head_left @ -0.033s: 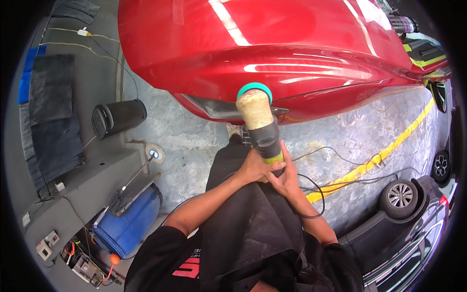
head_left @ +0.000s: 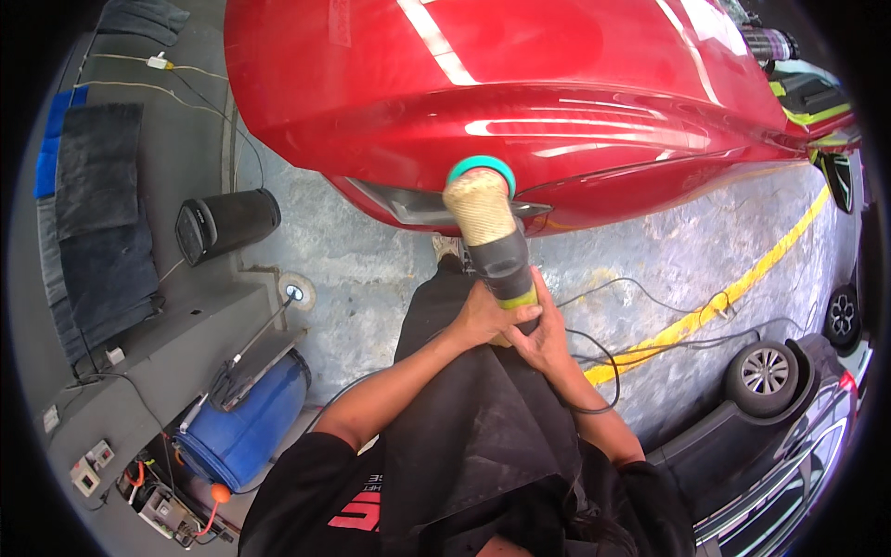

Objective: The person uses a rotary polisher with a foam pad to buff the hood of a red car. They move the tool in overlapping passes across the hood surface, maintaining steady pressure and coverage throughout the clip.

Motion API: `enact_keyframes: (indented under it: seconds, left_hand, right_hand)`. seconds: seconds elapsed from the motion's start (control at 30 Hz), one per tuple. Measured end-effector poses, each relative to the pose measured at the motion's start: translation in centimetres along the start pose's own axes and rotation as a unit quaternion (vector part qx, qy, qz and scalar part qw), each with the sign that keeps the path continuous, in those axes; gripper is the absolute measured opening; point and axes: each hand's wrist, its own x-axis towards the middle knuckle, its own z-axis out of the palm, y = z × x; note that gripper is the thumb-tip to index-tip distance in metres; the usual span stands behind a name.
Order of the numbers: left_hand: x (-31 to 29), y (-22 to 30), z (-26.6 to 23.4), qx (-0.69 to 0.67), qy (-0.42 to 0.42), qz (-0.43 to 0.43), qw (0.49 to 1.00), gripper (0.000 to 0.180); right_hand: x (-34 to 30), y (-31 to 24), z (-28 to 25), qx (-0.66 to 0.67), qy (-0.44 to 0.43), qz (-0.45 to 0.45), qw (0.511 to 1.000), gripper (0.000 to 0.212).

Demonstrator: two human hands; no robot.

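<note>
A car polisher [head_left: 499, 255] points away from me, its head wrapped in cream-coloured tape and its body dark with a yellow-green band. Its teal pad [head_left: 509, 173] meets the glossy red car [head_left: 594, 121] just above the headlight [head_left: 394, 200]; whether it presses on the paint I cannot tell. My left hand [head_left: 481, 317] is closed round the rear of the polisher from the left. From the right, my right hand [head_left: 548, 336] grips the same end, with the thumbs close together. The palms and the tool's rear tip are partly hidden.
A black cable [head_left: 616, 371] loops beside my right forearm and runs over the floor near a yellow line [head_left: 668, 336]. At left stand a black speaker [head_left: 228, 226] and a blue barrel [head_left: 246, 418]. Another car's wheel [head_left: 761, 379] is at lower right.
The polisher's head and pad have shifted slightly left along the red panel. Both hands keep their grip, almost in the same place.
</note>
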Motion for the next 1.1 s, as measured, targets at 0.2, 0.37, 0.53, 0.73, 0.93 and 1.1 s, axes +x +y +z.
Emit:
enact_keyframes:
  seconds: [0.2,0.37,0.53,0.73,0.93,1.1]
  left_hand:
    - [0.2,0.6,-2.0,-0.001,0.024,-0.012,1.000,0.054]
    - [0.4,0.6,-2.9,0.005,0.009,-0.025,1.000,0.051]
    - [0.8,0.8,-1.8,-0.007,-0.009,-0.012,1.000,0.050]
    - [1.0,1.8,-1.8,0.010,-0.003,0.020,1.000,0.053]
    - [0.8,2.6,-3.9,0.018,0.008,-0.008,1.000,0.050]
    - [0.6,2.3,-5.1,0.015,0.012,-0.014,1.000,0.051]
  right_hand:
    - [2.3,-1.0,1.0,-0.039,-0.012,-0.028,0.999,0.106]
    - [2.5,-1.2,1.5,-0.029,-0.007,-0.022,0.999,0.105]
    - [1.6,-0.3,1.4,-0.015,0.017,-0.010,1.000,0.101]
    - [1.9,-0.7,1.4,0.010,0.008,0.026,1.000,0.099]
    - [3.5,-2.3,2.6,-0.025,0.012,-0.022,0.999,0.102]
    - [4.0,-2.8,2.9,-0.014,-0.016,-0.001,1.000,0.101]
